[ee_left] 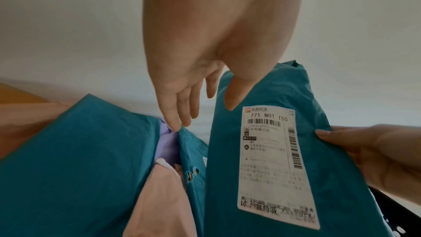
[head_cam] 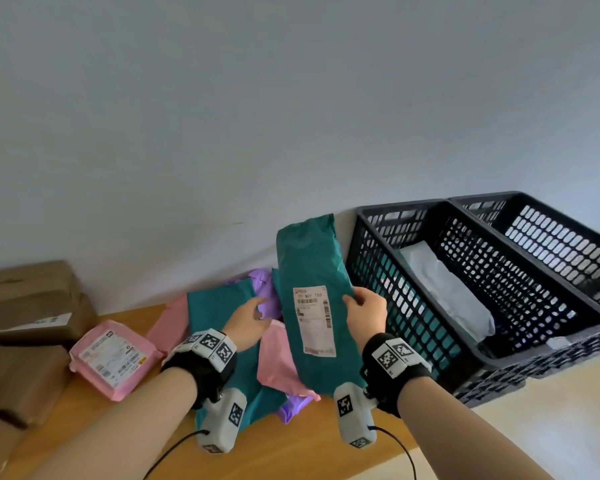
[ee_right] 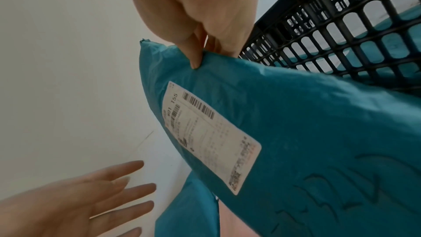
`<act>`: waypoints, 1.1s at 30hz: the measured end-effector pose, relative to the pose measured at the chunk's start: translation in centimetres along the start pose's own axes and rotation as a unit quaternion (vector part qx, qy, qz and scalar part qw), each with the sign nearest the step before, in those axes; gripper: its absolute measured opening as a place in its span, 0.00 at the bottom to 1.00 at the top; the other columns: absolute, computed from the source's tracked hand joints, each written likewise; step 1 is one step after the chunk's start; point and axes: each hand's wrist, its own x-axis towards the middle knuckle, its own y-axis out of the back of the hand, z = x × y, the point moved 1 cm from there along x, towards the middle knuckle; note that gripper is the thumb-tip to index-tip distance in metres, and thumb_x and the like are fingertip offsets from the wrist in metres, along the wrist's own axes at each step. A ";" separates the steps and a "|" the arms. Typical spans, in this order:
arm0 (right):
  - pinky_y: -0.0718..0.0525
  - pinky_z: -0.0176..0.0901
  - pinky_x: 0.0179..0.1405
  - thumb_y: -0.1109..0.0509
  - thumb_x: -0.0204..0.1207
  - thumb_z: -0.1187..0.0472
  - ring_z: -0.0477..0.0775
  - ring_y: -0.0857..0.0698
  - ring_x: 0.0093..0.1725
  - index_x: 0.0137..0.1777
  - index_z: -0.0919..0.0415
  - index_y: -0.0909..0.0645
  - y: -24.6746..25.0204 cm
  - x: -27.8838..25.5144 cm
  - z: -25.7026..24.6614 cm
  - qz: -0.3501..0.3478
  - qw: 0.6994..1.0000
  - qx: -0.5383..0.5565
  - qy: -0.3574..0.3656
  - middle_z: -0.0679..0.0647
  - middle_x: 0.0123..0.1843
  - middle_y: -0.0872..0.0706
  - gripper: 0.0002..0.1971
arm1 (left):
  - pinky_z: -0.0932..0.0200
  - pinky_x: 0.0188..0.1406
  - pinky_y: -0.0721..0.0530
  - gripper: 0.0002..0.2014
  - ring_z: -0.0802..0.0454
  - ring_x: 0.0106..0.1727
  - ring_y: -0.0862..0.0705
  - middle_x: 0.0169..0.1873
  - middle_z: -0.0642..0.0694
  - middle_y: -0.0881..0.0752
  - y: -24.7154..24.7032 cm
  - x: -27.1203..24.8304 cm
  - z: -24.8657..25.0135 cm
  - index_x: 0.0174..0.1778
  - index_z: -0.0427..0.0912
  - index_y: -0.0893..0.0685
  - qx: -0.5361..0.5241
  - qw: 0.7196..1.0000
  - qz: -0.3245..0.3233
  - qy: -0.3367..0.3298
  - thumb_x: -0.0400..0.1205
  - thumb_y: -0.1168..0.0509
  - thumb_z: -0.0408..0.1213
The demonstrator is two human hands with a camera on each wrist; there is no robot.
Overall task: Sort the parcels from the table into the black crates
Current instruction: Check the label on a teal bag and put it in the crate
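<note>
The teal plastic mailer bag with the white shipping label (head_cam: 314, 306) is lifted off the wooden table (head_cam: 291, 445), held upright with its label towards you, probably so you can read it before choosing a crate; your right hand (head_cam: 368, 310) pinches its right edge, thumb on the front and fingers behind; your left hand (head_cam: 248, 322) is spread and holds nothing, its straight fingers reaching over the pile of teal, pink and purple soft parcels (head_cam: 222, 306) just left of the lifted bag; whether the fingertips touch that pile is hard to tell. Beyond the pile, towards the table's left edge, lie a pink labelled parcel (head_cam: 113, 358) and brown cardboard boxes (head_cam: 32, 306). Just right of the held bag stands the nearer black perforated plastic crate (head_cam: 413, 216), already holding a white parcel (head_cam: 447, 292) and something teal; a second black crate (head_cam: 568, 220) sits behind it. The nearer crate's rim is close beside your right hand, and the open room lies above it, so I judge a short lift over the rim is needed.
</note>
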 end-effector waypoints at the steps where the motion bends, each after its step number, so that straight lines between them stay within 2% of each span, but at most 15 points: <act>1: 0.14 0.50 0.53 0.34 0.79 0.70 0.54 0.14 0.44 0.53 0.65 0.13 0.3 -0.4 0.0 -0.011 1.000 0.006 0.005 0.56 0.45 0.11 0.09 | 0.66 0.45 0.24 0.26 0.48 0.60 0.19 0.69 0.35 0.23 0.0 -0.6 0.0 0.78 0.39 0.34 -0.010 1.000 0.011 0.008 0.83 0.38 0.31; 2: 0.14 0.52 0.54 0.33 0.78 0.70 0.55 0.13 0.45 0.52 0.65 0.13 0.5 -0.7 0.1 -0.022 1.000 0.013 0.013 0.56 0.45 0.11 0.08 | 0.67 0.42 0.24 0.26 0.50 0.56 0.18 0.68 0.35 0.22 0.0 -1.2 -0.1 0.78 0.39 0.34 -0.015 1.000 0.021 0.017 0.83 0.37 0.31; 3: 0.14 0.53 0.55 0.33 0.78 0.70 0.55 0.13 0.46 0.52 0.65 0.13 0.8 -1.0 0.1 -0.030 0.999 0.018 0.021 0.56 0.45 0.11 0.08 | 0.66 0.44 0.24 0.26 0.49 0.57 0.19 0.68 0.35 0.22 -0.1 -1.9 -0.2 0.78 0.39 0.34 -0.016 0.999 0.033 0.023 0.83 0.37 0.31; 5: 0.14 0.52 0.55 0.34 0.79 0.71 0.54 0.13 0.46 0.52 0.65 0.13 1.4 -1.7 -0.1 -0.043 0.998 0.028 0.042 0.54 0.45 0.11 0.09 | 0.63 0.51 0.24 0.28 0.45 0.67 0.22 0.70 0.34 0.24 -0.2 -3.1 -0.4 0.79 0.40 0.35 -0.016 0.998 0.048 0.041 0.83 0.36 0.31; 10: 0.13 0.52 0.54 0.34 0.79 0.70 0.54 0.12 0.47 0.53 0.63 0.14 2.7 -2.5 -0.8 -0.058 0.993 0.064 0.074 0.54 0.46 0.10 0.09 | 0.63 0.54 0.24 0.29 0.45 0.69 0.23 0.72 0.34 0.26 -0.5 -5.9 -0.1 0.81 0.44 0.39 -0.020 0.996 0.067 0.058 0.84 0.37 0.32; 14: 0.12 0.55 0.53 0.33 0.79 0.69 0.54 0.11 0.46 0.55 0.64 0.14 2.6 -2.8 -1.3 -0.083 0.990 0.093 0.063 0.55 0.46 0.10 0.09 | 0.62 0.57 0.24 0.30 0.45 0.71 0.24 0.72 0.36 0.26 -0.2 -7.4 0.5 0.81 0.46 0.40 -0.008 0.994 0.089 0.061 0.84 0.38 0.34; 17: 0.12 0.54 0.53 0.33 0.79 0.70 0.55 0.11 0.47 0.54 0.64 0.13 2.9 -3.5 -1.6 -0.104 0.985 0.124 0.056 0.55 0.45 0.10 0.09 | 0.59 0.63 0.23 0.30 0.44 0.73 0.27 0.73 0.35 0.27 0.4 -8.4 1.0 0.82 0.46 0.42 -0.014 0.993 0.102 0.064 0.84 0.38 0.32; 19: 0.12 0.53 0.53 0.33 0.79 0.70 0.56 0.11 0.47 0.50 0.61 0.13 3.2 -4.1 -1.9 -0.122 0.981 0.143 0.055 0.54 0.45 0.10 0.08 | 0.61 0.60 0.21 0.31 0.44 0.73 0.26 0.74 0.36 0.28 0.9 -9.1 1.1 0.82 0.47 0.43 -0.015 0.992 0.109 0.067 0.84 0.38 0.32; 22: 0.11 0.53 0.52 0.33 0.79 0.70 0.57 0.10 0.46 0.43 0.54 0.14 3.3 -5.1 -2.2 -0.163 0.969 0.178 0.047 0.53 0.44 0.09 0.11 | 0.72 0.43 0.24 0.30 0.47 0.70 0.24 0.74 0.39 0.27 1.7 -10.1 1.1 0.82 0.46 0.42 -0.007 0.990 0.131 0.052 0.85 0.39 0.32; 24: 0.11 0.51 0.51 0.33 0.79 0.70 0.56 0.10 0.46 0.43 0.54 0.13 3.2 -5.9 -2.3 -0.191 0.960 0.200 0.037 0.53 0.44 0.08 0.11 | 0.72 0.41 0.22 0.29 0.51 0.63 0.21 0.72 0.41 0.25 2.2 -10.6 0.9 0.82 0.46 0.41 -0.035 0.989 0.136 0.034 0.85 0.40 0.29; 27: 0.11 0.49 0.50 0.33 0.79 0.71 0.56 0.09 0.47 0.48 0.59 0.13 2.7 -7.0 -2.7 -0.221 0.948 0.227 0.027 0.55 0.46 0.08 0.09 | 0.58 0.49 0.16 0.28 0.55 0.53 0.18 0.64 0.42 0.18 3.0 -11.5 0.5 0.79 0.46 0.36 -0.066 0.986 0.150 0.018 0.84 0.40 0.26; 29: 0.11 0.46 0.47 0.33 0.79 0.71 0.56 0.09 0.46 0.51 0.63 0.13 2.2 -7.8 -3.2 -0.237 0.941 0.240 0.023 0.57 0.47 0.08 0.08 | 0.53 0.52 0.15 0.28 0.50 0.55 0.15 0.62 0.42 0.17 3.8 -12.3 0.2 0.79 0.49 0.34 -0.060 0.986 0.157 0.016 0.83 0.39 0.28; 30: 0.11 0.44 0.45 0.34 0.79 0.72 0.55 0.09 0.45 0.51 0.64 0.13 2.0 -8.3 -3.5 -0.245 0.936 0.250 0.021 0.57 0.46 0.08 0.08 | 0.50 0.58 0.16 0.28 0.48 0.58 0.16 0.63 0.42 0.17 4.2 -12.7 0.2 0.79 0.48 0.34 -0.055 0.985 0.160 0.016 0.83 0.38 0.28; 31: 0.11 0.41 0.43 0.34 0.79 0.72 0.53 0.09 0.43 0.51 0.64 0.13 1.7 -8.7 -3.7 -0.250 0.935 0.251 0.020 0.56 0.46 0.08 0.08 | 0.49 0.63 0.19 0.28 0.47 0.61 0.17 0.62 0.41 0.17 4.6 -13.1 0.0 0.79 0.47 0.34 -0.057 0.985 0.163 0.017 0.83 0.38 0.27; 33: 0.12 0.38 0.41 0.34 0.79 0.73 0.51 0.09 0.42 0.51 0.64 0.13 1.0 -9.4 -4.1 -0.254 0.936 0.244 0.023 0.55 0.45 0.08 0.09 | 0.54 0.62 0.21 0.28 0.48 0.57 0.18 0.55 0.44 0.16 5.4 -13.7 -0.4 0.78 0.44 0.34 -0.081 0.982 0.168 0.016 0.82 0.39 0.25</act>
